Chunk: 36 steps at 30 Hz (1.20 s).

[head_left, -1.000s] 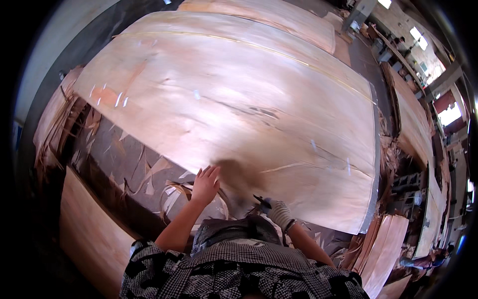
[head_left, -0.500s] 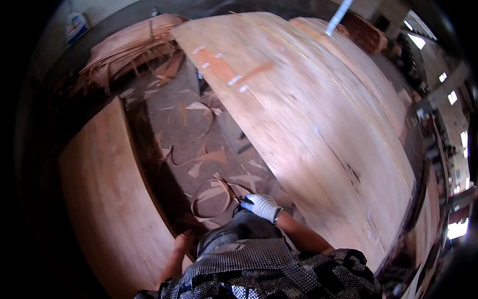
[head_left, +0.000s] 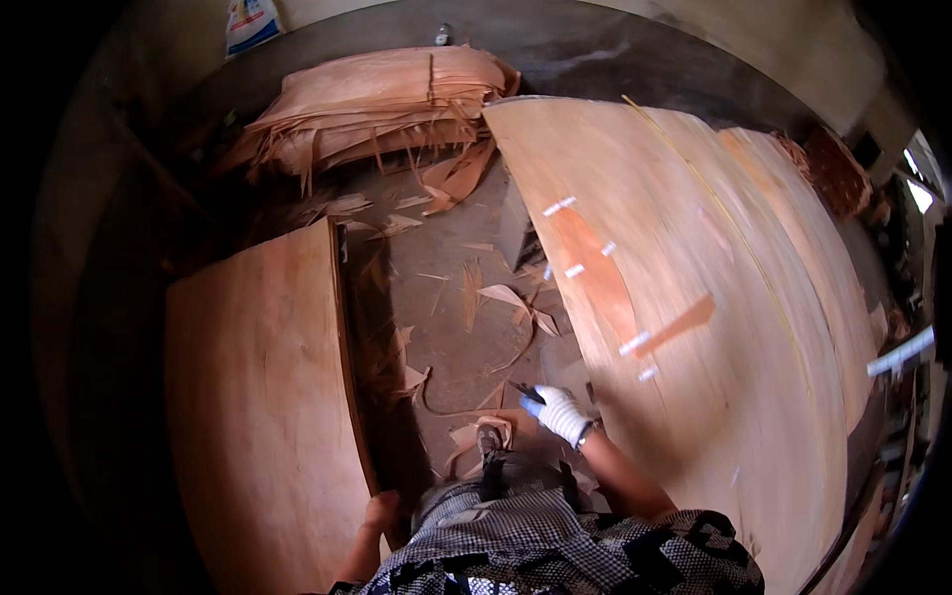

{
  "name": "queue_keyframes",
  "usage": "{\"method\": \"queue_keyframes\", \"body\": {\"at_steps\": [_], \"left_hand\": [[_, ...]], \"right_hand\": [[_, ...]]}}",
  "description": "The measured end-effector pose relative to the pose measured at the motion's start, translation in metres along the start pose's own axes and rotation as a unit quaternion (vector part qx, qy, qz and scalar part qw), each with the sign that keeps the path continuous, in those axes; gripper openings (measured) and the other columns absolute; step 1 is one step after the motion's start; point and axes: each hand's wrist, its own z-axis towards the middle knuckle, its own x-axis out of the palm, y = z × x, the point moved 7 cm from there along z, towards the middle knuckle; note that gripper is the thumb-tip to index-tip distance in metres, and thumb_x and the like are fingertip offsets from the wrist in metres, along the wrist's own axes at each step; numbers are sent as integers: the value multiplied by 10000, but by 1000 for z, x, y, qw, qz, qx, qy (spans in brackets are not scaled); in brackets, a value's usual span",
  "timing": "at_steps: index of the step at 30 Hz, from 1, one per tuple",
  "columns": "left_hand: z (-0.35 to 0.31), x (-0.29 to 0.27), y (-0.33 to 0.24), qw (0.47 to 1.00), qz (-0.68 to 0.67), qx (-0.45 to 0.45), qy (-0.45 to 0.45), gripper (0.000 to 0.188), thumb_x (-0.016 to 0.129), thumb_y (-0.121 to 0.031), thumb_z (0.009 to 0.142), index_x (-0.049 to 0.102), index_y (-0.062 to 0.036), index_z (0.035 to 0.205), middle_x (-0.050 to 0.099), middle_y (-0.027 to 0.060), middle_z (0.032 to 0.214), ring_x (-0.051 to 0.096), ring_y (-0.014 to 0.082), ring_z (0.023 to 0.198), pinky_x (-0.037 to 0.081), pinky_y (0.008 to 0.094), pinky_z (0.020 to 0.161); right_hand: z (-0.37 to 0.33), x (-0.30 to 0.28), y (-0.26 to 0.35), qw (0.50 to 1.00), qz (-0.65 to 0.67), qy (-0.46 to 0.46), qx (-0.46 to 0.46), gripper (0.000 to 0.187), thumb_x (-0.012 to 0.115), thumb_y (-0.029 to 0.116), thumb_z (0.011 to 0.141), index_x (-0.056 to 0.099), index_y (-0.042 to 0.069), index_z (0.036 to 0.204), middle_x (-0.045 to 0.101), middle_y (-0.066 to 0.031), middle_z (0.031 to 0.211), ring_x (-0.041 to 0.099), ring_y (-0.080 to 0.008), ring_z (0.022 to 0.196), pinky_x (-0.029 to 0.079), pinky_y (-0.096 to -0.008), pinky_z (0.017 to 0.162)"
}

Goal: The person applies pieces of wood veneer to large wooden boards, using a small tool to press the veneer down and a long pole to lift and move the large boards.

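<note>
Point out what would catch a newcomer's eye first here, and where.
First, the broad pale veneer sheet at right, its orange patch dotted with white tape strips near the left edge. Next, low at centre, the right hand, white-gloved, a slim dark tool in its grip. Then the ragged reddish veneer stack, upper left.

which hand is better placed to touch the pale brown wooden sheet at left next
Probably left: the bare left hand is beside that wooden sheet; the white-gloved right hand is farther, gripping a dark slender tool.

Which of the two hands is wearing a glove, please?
The right hand: its white glove holds a dark tool, while the left hand is bare.
</note>
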Motion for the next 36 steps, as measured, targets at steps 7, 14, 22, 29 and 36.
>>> {"method": "queue_keyframes", "body": {"at_steps": [7,14,22,29,36], "left_hand": [[100,-36,8,981,-71,-151,102,243,499,-260,825,642,-65,846,657,146,831,638,288,766,502,391,639],[341,-141,62,933,281,63,215,288,420,-237,846,653,-69,871,651,141,908,631,279,830,495,421,698],[692,-421,-110,966,246,67,46,261,472,-245,817,630,-64,919,633,151,942,592,337,919,481,428,784],[849,-515,-295,983,109,147,1,290,489,-294,839,604,-121,1041,624,165,958,589,355,898,470,443,783],[902,-529,-299,972,129,120,156,331,456,-350,853,624,-93,978,616,200,918,580,374,894,453,455,771]], "right_hand": [[208,-70,105,985,-151,19,-79,318,544,360,829,604,62,923,619,-177,842,582,-366,787,461,-439,688],[377,-111,110,985,-170,-38,4,327,538,381,817,624,80,909,616,-179,819,589,-361,772,458,-456,680],[449,-184,33,964,16,-208,164,211,595,203,824,623,-3,860,611,-93,631,559,-143,493,455,-302,476],[579,-225,41,922,162,-239,259,205,582,181,827,615,-15,879,579,-56,583,535,-128,465,427,-279,439],[777,-334,99,945,-123,-242,184,281,526,325,821,631,87,927,622,-174,836,588,-344,803,454,-425,706]]}}
